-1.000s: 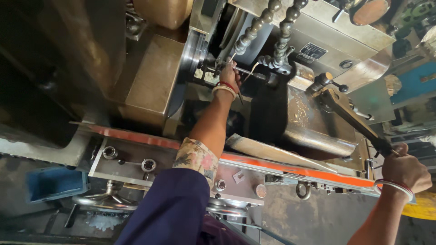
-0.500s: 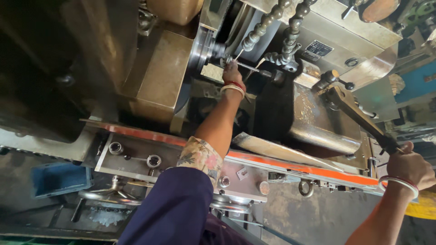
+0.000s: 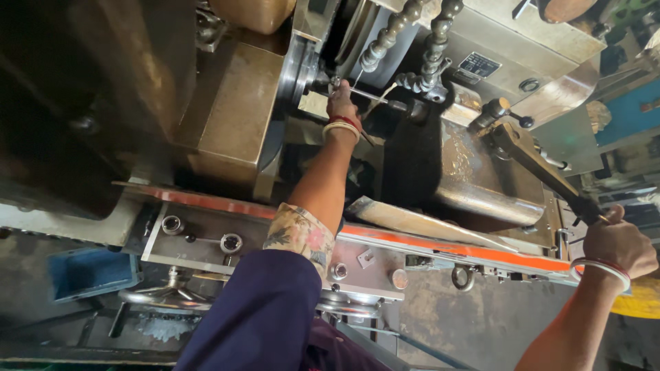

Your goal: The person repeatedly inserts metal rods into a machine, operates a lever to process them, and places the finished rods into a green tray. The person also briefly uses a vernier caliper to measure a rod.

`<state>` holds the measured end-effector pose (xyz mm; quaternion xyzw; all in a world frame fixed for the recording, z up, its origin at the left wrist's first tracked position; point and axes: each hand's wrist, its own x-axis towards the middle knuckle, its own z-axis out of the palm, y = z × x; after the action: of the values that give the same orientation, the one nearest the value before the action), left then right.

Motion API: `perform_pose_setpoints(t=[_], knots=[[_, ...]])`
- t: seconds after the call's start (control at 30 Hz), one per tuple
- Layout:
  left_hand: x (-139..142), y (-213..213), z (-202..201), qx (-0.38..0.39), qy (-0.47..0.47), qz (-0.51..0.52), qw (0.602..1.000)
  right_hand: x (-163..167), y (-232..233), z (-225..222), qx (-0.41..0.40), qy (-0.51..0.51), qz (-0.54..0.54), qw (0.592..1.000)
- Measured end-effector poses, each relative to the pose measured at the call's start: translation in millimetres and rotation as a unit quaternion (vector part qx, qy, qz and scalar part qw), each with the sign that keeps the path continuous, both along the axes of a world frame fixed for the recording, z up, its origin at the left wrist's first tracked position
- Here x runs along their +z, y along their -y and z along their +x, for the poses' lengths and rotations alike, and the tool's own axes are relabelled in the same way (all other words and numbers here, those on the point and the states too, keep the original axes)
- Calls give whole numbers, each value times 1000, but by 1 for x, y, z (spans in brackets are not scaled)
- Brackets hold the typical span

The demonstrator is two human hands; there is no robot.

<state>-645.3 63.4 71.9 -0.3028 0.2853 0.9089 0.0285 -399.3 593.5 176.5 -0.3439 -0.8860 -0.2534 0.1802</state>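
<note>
Grey machine bed (image 3: 206,240) with orange strip (image 3: 440,244) runs below left hand (image 3: 342,103); two round sockets (image 3: 232,242) left of forearm, ring bolt (image 3: 461,277) near right hand (image 3: 619,242).

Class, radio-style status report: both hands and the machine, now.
Left hand reaching deep into machine, fingers on thin metal rod. Right hand gripping long lever handle. Coolant hoses hang close above the left hand.
</note>
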Motion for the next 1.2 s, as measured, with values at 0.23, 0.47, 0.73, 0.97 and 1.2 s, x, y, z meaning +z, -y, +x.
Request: perform_pose_setpoints(t=[0.23, 0.47, 0.73, 0.97, 1.2], knots=[[-5, -13, -17, 74, -48, 43, 995, -9, 40, 22, 21, -23, 21, 999], [-8, -24, -3, -76, -85, -158, 981, 4, 25, 19, 54, -19, 63, 996], [-12, -12, 9, 74, 6, 349, 934, 6, 8, -8, 111, -107, -113, 981], [-13, -17, 7, 40, 96, 191, 976, 8, 14, -8, 102, -109, -119, 982], [-15, -17, 5, 187, -20, 143, 972, 14, 18, -11, 69, -64, -22, 995]])
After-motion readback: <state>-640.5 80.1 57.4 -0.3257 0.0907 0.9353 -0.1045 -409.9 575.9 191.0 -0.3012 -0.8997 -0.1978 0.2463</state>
